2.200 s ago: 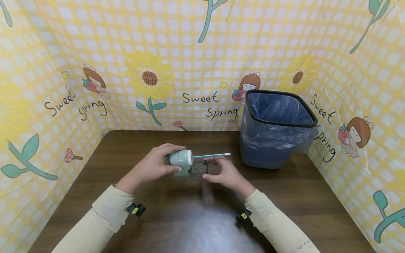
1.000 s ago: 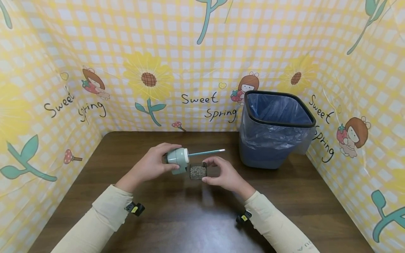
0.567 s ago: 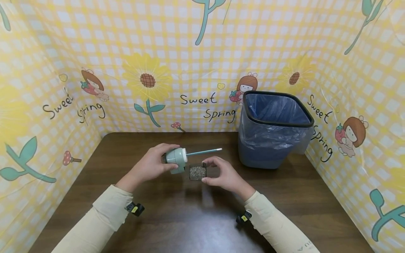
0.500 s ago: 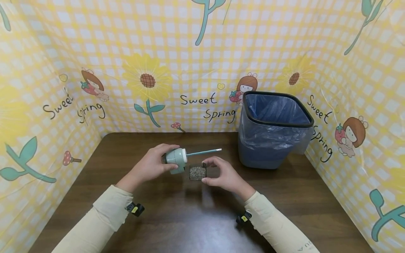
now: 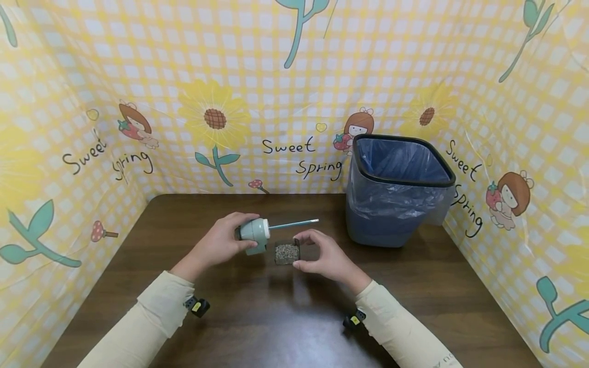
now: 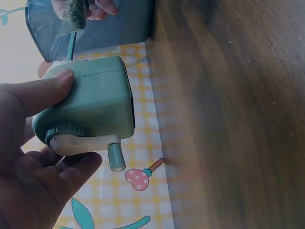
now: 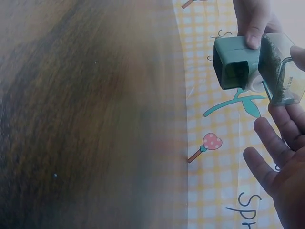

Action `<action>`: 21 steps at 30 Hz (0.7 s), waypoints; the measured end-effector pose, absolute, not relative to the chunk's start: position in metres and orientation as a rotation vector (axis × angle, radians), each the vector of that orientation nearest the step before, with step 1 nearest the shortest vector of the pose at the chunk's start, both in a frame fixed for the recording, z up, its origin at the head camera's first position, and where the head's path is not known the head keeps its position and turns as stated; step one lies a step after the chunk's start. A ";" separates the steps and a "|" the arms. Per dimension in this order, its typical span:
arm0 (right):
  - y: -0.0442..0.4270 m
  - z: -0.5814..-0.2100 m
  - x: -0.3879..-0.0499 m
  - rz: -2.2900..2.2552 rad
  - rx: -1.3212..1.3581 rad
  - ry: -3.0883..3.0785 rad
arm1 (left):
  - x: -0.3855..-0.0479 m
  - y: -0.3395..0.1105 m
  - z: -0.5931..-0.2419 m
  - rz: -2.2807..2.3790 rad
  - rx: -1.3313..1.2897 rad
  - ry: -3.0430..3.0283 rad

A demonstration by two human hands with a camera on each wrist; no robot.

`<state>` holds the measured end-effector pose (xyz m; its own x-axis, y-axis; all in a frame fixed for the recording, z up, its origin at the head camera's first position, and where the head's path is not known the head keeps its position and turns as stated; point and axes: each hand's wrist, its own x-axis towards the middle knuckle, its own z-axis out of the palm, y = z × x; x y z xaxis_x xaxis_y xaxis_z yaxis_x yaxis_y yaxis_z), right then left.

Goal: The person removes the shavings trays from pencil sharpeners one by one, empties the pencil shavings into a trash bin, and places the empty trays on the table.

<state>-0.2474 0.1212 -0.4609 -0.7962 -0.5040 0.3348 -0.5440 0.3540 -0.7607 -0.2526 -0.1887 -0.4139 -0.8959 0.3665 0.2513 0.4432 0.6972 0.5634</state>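
While the left grip (image 5: 220,243) encloses a sharpener (image 6: 97,95), the right (image 5: 329,260) pinches its drawer (image 5: 286,253).

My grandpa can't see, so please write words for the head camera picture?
A person's left grip holds a green pencil sharpener with a blue pencil sticking out, and the right grip holds a see-through box of grey bits, above a brown table. A bin stands on the right.

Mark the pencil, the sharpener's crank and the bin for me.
Pencil (image 5: 293,224): head view, middle of the exposed blue shaft.
Crank (image 6: 86,144): left wrist view, on its pale arm, between the ridged hub and the green knob.
Bin (image 5: 379,229): head view, on the lower outer wall.
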 end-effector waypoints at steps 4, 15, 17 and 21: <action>0.121 -0.461 -0.247 1.454 0.997 -2.540 | -0.254 -0.190 -0.418 -0.970 -0.658 -2.786; 0.121 -0.461 -0.247 1.456 0.996 -2.533 | -0.255 -0.189 -0.424 -0.959 -0.639 -2.806; 0.122 -0.460 -0.247 1.453 0.999 -2.533 | -0.256 -0.190 -0.426 -0.950 -0.636 -2.811; 0.122 -0.459 -0.247 1.469 1.001 -2.526 | -0.256 -0.190 -0.430 -0.957 -0.629 -2.826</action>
<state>-0.2469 0.1221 -0.4595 -0.7885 -0.5047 0.3515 -0.5551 0.3378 -0.7601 -0.2560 -0.1898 -0.4296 -0.9107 0.3527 0.2150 0.4107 0.7184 0.5615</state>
